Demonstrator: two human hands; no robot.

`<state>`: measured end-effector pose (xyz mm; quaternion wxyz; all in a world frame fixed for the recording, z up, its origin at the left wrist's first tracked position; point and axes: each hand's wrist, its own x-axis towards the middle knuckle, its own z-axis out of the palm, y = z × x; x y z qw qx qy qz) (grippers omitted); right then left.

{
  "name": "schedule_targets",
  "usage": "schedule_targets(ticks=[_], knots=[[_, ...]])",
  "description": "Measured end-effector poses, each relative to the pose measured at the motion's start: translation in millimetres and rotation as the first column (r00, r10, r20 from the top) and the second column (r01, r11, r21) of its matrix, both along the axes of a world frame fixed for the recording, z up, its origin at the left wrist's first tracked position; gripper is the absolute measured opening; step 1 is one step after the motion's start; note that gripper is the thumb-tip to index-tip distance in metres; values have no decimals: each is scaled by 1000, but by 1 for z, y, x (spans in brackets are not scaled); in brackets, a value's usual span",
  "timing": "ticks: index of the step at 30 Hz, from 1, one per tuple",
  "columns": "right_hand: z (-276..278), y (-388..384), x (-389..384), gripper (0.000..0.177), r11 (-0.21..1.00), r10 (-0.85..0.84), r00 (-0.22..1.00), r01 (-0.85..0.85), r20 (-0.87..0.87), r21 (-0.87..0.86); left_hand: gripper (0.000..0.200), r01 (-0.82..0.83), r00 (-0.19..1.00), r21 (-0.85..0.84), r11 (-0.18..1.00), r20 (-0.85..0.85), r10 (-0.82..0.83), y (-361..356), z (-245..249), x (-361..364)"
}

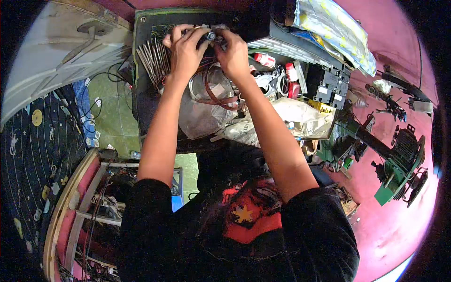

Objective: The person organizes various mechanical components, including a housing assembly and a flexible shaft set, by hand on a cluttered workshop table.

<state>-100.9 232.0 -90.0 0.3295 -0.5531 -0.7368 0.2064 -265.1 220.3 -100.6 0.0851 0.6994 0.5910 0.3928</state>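
Note:
Near the far edge of the cluttered bench (157,105), both my hands come together. My left hand (186,52) is closed, its fingers curled around a small dark cylindrical piece with a shiny round end (211,35). My right hand (233,52) is closed on the same piece from the right, its thumb and fingertips pressed close; the fingers hide most of the piece. Just left of my left hand lies a row of slim metal tools (152,58). Below the hands, reddish-brown loops of flat band or hose (210,89) lie on the bench.
Red-capped white bottles (265,60) and a crumpled pale bag (300,113) crowd the right side. A black case with compartments (324,84) stands farther right. Above it, a yellow-and-white packet (333,30) rests on a dark box. A green-and-black machine (401,162) is by the pink wall.

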Motion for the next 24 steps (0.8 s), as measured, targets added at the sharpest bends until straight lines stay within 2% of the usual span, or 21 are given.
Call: schedule_targets(ticks=[2,5,6,8,11,13,15,17,19,21,23,24], knots=[[17,-16,6,38,999,42,998,-42,-52,-3,32,-13,999,-8,1000,30,13,-20,10,6],[36,-39,18,39,997,54,998,-56,-41,-56,32,-32,997,-8,999,68,33,-47,29,16],[46,-48,22,41,992,59,989,-73,-136,-105,32,-38,995,-3,999,95,38,-55,33,20],[60,-62,32,41,992,77,987,-90,-141,-92,32,-24,989,-8,1000,146,25,-69,43,28],[86,-83,51,41,990,107,984,-118,-140,-76,33,-24,996,-29,999,84,26,-92,80,41],[91,-93,68,40,988,149,985,-151,-83,-27,34,-5,997,-14,1000,83,6,-105,96,51],[94,-106,85,39,990,126,987,-132,-101,-56,34,21,996,1,1000,84,-21,-116,108,62],[91,-120,109,38,987,138,990,-140,-34,-76,35,71,980,-40,997,189,-62,-128,118,80],[99,-133,127,36,993,117,993,-118,-25,-28,36,81,983,-17,997,168,-77,-139,132,98],[113,-151,148,34,993,75,997,-76,-16,-95,36,117,983,-14,993,146,-113,-148,139,116],[122,-168,175,34,993,81,997,-81,1,-90,38,138,972,-21,990,194,-131,-161,132,134],[125,-176,189,34,992,94,995,-92,20,-92,40,128,978,-73,989,177,-113,-170,137,143]])
